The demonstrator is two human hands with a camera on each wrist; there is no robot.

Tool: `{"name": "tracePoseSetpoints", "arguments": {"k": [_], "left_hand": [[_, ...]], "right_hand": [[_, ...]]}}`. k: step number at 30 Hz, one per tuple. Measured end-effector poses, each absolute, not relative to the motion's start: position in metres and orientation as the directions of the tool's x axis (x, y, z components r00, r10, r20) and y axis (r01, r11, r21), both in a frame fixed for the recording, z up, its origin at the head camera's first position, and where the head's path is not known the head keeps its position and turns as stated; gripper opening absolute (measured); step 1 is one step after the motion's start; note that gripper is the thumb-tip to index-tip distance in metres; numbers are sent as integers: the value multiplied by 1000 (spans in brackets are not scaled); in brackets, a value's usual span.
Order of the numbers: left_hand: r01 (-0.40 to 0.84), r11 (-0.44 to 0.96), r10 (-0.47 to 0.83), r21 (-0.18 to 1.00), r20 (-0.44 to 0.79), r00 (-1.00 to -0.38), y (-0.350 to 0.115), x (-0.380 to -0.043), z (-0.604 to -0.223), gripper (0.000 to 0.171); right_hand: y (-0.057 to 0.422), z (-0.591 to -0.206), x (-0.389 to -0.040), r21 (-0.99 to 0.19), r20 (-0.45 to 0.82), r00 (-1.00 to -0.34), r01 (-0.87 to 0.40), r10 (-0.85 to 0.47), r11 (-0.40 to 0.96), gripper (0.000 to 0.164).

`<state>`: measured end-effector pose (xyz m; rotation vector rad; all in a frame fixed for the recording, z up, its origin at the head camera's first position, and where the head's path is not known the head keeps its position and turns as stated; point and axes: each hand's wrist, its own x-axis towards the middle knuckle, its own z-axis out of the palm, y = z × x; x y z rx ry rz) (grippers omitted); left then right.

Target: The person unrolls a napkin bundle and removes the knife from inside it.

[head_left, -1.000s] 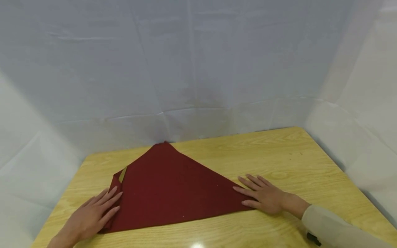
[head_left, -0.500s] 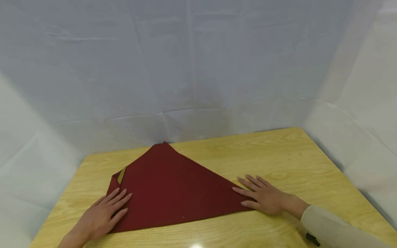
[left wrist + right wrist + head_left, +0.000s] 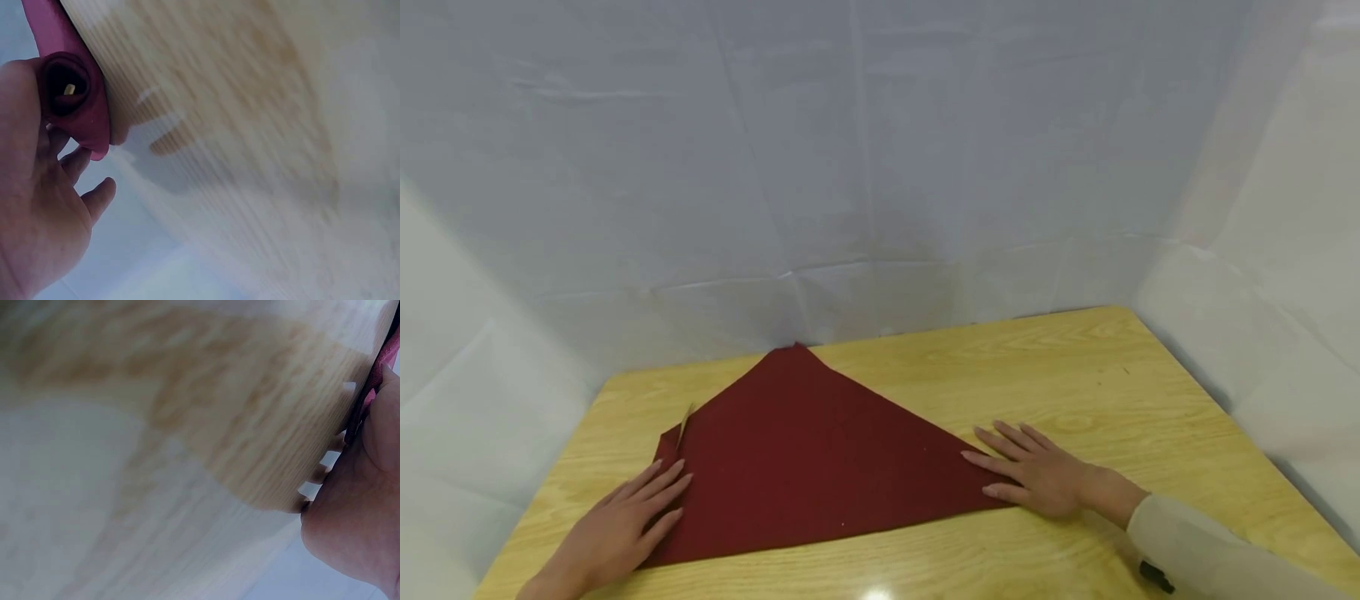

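A dark red cloth (image 3: 820, 450), folded to a rough triangle, lies on the wooden table. Its left end is a roll (image 3: 94, 119), hollow in the left wrist view, with a small yellow thing (image 3: 69, 90) inside. A thin gold-coloured pointed piece (image 3: 684, 427) sticks out at the roll's far end; its kind cannot be told. My left hand (image 3: 613, 529) lies over the roll with fingers extended. At the cloth's right corner my right hand (image 3: 1048, 479) rests spread and flat, fingertips on the cloth and palm partly on the table.
The wooden table (image 3: 1075, 375) extends beyond the cloth to the back and right. White sheeting (image 3: 880, 167) hangs behind it and on both sides. A small black object (image 3: 1156, 577) shows under the right sleeve (image 3: 1210, 550).
My left hand slid right over the roll, then came back left. The roll's far end shifted left, and the gold-coloured piece now looks thinner. My right hand stayed in place.
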<state>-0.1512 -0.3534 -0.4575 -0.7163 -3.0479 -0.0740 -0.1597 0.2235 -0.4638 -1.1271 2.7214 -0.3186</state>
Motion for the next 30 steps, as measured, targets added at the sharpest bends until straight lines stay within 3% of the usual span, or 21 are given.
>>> {"name": "tracePoseSetpoints", "arguments": {"k": [14, 22, 30], "left_hand": [[383, 921, 387, 74, -52, -921, -381, -145, -459, 57], [479, 878, 479, 13, 7, -878, -389, -146, -463, 50], [387, 919, 391, 72, -39, -920, -382, -143, -460, 56]], "right_hand": [[227, -466, -160, -261, -97, -705, -663, -703, 701, 54], [228, -467, -160, -256, -124, -717, -645, -686, 720, 55], [225, -465, -160, -280, -93, -701, -664, -708, 694, 54]]}}
